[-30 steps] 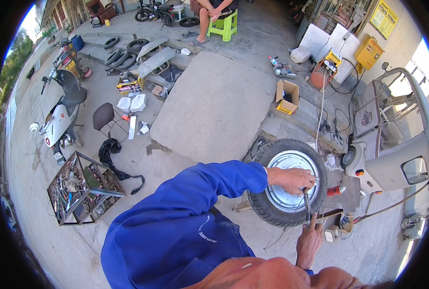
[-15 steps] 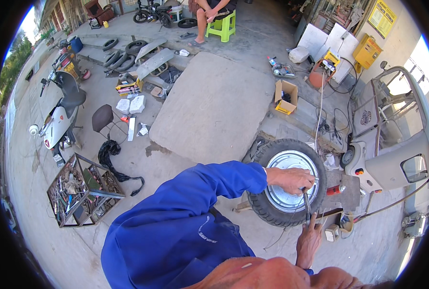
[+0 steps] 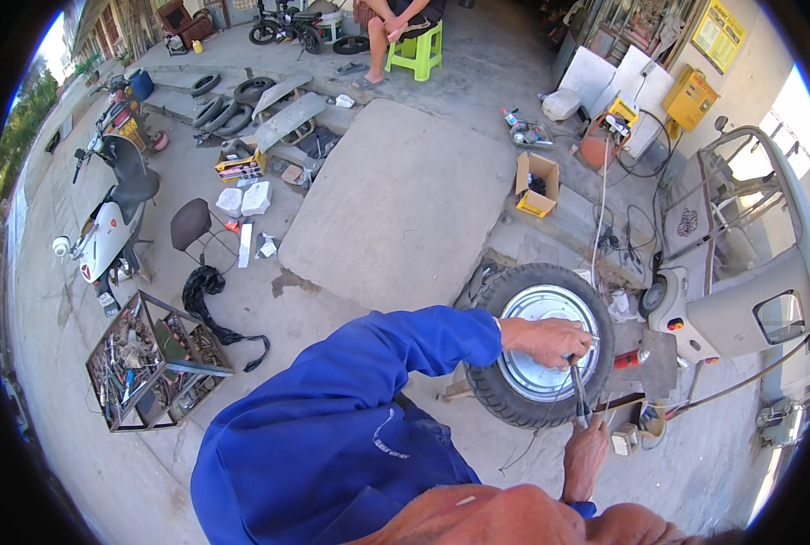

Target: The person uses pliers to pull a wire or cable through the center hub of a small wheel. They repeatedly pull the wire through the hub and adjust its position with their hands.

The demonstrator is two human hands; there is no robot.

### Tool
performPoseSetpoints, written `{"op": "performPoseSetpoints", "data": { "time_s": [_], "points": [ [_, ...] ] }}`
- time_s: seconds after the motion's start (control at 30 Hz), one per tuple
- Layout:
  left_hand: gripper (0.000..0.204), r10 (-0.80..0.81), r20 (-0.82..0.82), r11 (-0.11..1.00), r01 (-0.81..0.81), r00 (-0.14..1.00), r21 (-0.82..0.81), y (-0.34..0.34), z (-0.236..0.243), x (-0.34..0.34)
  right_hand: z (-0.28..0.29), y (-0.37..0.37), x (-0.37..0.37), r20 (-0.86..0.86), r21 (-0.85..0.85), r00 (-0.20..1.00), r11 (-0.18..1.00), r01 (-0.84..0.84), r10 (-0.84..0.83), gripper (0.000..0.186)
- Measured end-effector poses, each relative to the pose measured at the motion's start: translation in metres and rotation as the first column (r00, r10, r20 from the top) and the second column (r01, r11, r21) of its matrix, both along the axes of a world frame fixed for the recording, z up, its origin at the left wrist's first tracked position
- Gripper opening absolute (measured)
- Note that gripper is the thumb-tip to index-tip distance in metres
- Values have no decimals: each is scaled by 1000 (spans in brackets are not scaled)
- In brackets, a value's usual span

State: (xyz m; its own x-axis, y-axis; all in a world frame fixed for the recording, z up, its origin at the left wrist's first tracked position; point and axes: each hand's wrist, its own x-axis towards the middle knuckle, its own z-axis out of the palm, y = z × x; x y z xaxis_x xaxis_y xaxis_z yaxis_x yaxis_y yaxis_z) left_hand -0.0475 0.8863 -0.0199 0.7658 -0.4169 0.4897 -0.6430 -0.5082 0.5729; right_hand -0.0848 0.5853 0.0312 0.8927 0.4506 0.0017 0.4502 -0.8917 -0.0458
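Observation:
A wheel with a black tyre [image 3: 509, 404] and silver rim [image 3: 525, 368] is propped at the lower right. My left hand [image 3: 557, 340], reaching across in a blue sleeve, is closed on a metal tool [image 3: 578, 389] over the rim. Below it my right hand [image 3: 587, 451] grips the tool's lower end beside the tyre's edge; its fingertips are small to see. A thin cord hangs over the wheel. Just right of the tyre are a red spray can [image 3: 630, 358] on a dark board and a small light-coloured block [image 3: 624, 440].
A grey vehicle [image 3: 741, 322] stands at right, near hoses and a cardboard box [image 3: 536, 182]. At left are a metal tool bin [image 3: 149, 372], a white scooter [image 3: 105, 236] and a stool [image 3: 188, 222]. Loose tyres lie behind. A seated person [image 3: 396, 32] is on a green stool.
My right hand has shifted slightly on the tool, its extended finger now drawn in. My left hand stays at the rim, and the view has moved very slightly.

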Motion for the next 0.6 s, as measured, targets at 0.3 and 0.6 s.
{"op": "performPoseSetpoints", "data": {
  "time_s": [0.3,0.6],
  "points": [
    [22,-1,-2,1000,1,1000,9,0,2,0,3,1,-1,13,-35,1000,999,-2,2,35],
    [17,-2,-1,1000,2,1000,14,2,4,-2,0,0,-3,33,-2,999,1000,-22,22,33]
  ]
}}
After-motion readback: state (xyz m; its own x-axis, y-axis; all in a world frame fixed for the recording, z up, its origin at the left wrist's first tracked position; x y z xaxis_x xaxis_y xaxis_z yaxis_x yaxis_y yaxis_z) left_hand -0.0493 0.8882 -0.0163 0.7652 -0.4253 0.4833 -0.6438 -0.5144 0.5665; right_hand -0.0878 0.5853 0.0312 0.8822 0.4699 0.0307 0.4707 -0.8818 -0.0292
